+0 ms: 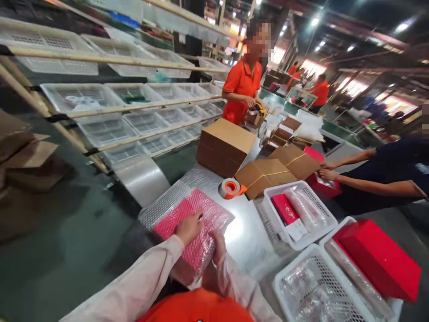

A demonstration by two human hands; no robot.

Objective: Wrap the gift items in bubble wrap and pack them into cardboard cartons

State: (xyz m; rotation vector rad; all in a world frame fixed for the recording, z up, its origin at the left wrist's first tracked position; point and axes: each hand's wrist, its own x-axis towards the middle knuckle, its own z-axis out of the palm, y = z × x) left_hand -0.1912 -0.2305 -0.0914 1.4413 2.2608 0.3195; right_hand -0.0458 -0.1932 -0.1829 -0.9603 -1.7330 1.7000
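Observation:
A red box (pixel 174 215) lies on a metal table in front of me, partly covered by clear bubble wrap (pixel 214 210). My left hand (pixel 190 229) rests on top of it, fingers curled into the wrap. At the near right side, my right hand (pixel 219 247) grips the wrap's edge, its fingers partly hidden. More bubble wrap spreads under the box and over the table's left edge. Just beyond, a tape dispenser (pixel 231 188) with an orange body stands on the metal surface.
Brown cartons (pixel 224 145) stand at the table's far end. White baskets (pixel 301 243) on the right hold wrapped items and a large red box (pixel 382 259). A rack of plastic trays (pixel 127 129) runs along the left. Co-workers stand beyond the cartons and at right.

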